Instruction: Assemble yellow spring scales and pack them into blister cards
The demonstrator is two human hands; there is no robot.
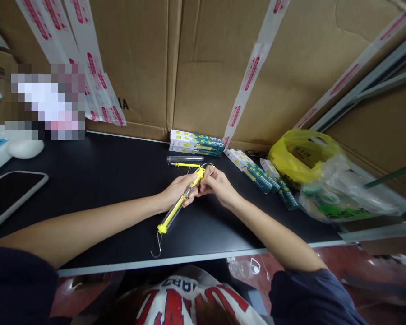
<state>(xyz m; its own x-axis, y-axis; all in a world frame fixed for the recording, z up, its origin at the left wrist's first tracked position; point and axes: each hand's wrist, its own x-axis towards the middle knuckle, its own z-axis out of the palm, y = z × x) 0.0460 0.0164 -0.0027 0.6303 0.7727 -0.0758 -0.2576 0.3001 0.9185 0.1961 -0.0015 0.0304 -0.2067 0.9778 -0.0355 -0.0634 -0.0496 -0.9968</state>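
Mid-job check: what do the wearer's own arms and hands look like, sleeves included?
The left hand and right hand are both ungloved, with no watch or bracelet in view. The forearms are bare, below loose, dark navy sleeves showing no visible markings.

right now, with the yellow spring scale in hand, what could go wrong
The lower hook on the spring scale dangles free, seen close to the table's front edge, so it might snag there. The upper hook curves beside the right hand and could poke a finger. The clear tube and thin yellow rod lie just beyond the hands, so a knuckle may knock them.
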